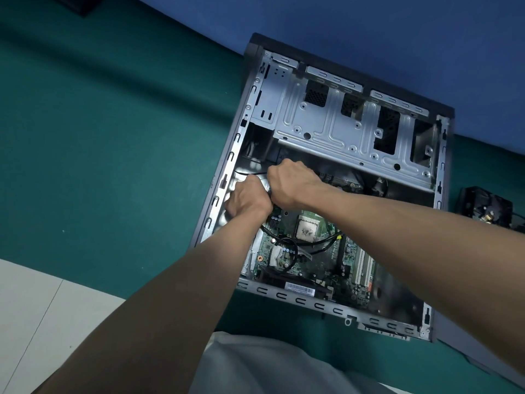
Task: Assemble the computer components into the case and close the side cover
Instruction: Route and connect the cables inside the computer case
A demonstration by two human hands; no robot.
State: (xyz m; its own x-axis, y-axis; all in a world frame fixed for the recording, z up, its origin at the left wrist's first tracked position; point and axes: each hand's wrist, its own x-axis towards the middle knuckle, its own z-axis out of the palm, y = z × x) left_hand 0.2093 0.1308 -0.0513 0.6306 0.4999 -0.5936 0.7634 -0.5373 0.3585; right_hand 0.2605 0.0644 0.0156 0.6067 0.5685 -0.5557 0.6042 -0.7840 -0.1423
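Since the case point(312, 302) lay flat on its side with the open face up, the person could reach straight down into it. Nearest of all was a pale cloth point(270, 365) by the person's body, and past it came the near edge of the case, a thin metal rim with slots. Just inside that rim sat the green board point(348, 253), with its square chip point(308, 230) bare in the middle and black cables point(297, 251) looping over it. A bit farther in, by the left wall, the left hand point(247, 200) and the right hand point(287, 180) were close together, almost touching. Both had their fingers curled tight round a silvery part point(263, 184) between them. I could not tell what the part was, for the hands hid most of it. I think two hands were used so the part could be held steady and eased into its corner. Room there was tight: the wall was right beside the left hand, and the grey drive cage point(355, 129) filled the far end. The sharp metal rims could scratch a wrist. Off to the right, outside the case on the blue-green table point(113, 137), lay a black part point(483, 206). No side cover was on, so much of the job looked left to do.
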